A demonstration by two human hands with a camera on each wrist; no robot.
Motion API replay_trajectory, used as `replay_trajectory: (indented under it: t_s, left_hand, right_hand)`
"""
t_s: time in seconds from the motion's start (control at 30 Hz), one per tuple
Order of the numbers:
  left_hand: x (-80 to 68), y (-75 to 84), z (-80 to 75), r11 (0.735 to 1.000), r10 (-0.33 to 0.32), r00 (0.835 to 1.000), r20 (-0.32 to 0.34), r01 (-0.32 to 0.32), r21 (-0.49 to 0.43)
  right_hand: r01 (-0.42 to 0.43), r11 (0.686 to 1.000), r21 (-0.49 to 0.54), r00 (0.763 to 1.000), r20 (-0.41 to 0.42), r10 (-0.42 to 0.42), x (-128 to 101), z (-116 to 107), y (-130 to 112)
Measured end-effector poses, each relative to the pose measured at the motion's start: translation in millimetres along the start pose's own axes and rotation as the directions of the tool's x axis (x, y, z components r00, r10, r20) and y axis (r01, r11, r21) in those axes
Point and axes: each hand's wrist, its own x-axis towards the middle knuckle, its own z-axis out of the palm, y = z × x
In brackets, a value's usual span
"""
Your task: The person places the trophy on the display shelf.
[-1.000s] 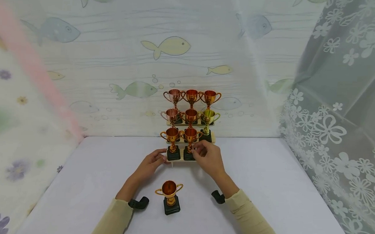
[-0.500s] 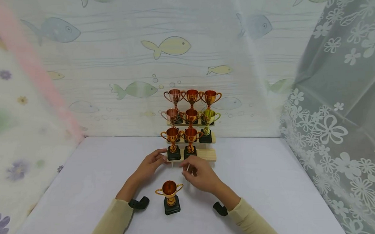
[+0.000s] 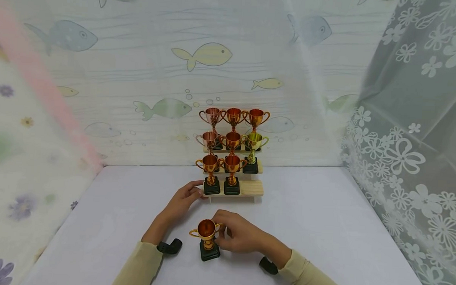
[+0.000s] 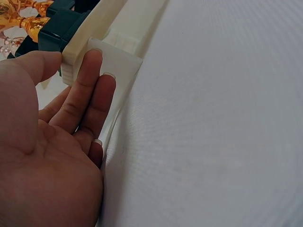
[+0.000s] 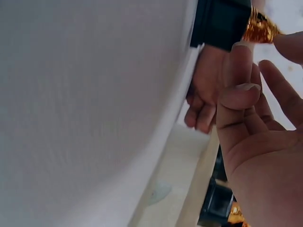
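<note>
On the table in front of me stands a small gold trophy cup (image 3: 208,251) on a black base. My right hand (image 3: 240,233) is at its right side, the thumb by the stem and a finger near the handle. In the right wrist view the fingertips overlap the trophy's black base (image 5: 218,21); I cannot tell whether they pinch it. My left hand (image 4: 52,156) holds the left end of the lowest shelf of a wooden stand (image 3: 252,188), thumb at the board's edge and fingers against the white support (image 4: 120,59).
Several small trophies stand in three tiers on the stand: copper-coloured ones and a yellow-gold trophy (image 3: 254,142). The lowest shelf holds two, left and middle. A fish-patterned curtain (image 3: 140,72) hangs behind the white table (image 3: 315,229), and lace (image 3: 412,165) borders its right side.
My right hand has let go of the middle trophy on the lowest shelf and come back toward me to the trophy on the table. My left hand has stayed at the shelf's end.
</note>
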Motion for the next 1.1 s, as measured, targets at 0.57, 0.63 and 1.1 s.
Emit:
replay_trajectory:
  t_s: [0.57,0.63,1.1]
  left_hand:
    - [-1.7,0.1,0.9,1.0,0.0,1.0,-0.003,0.0,0.007]
    - [-2.2,0.5,0.8,1.0,-0.003,1.0,-0.007,0.003,0.015]
    - [-2.1,1.8,0.3,1.0,-0.006,1.0,-0.015,0.007,0.021]
  right_hand:
    - [-0.067,0.989,0.133,0.997,-0.016,0.069,2.7,10.3,-9.5]
    - [-0.051,0.988,0.143,0.998,-0.024,0.055,2.9,11.3,-8.7]
    - [-0.05,0.994,0.098,0.997,-0.048,0.055,2.1,2.8,-13.5]
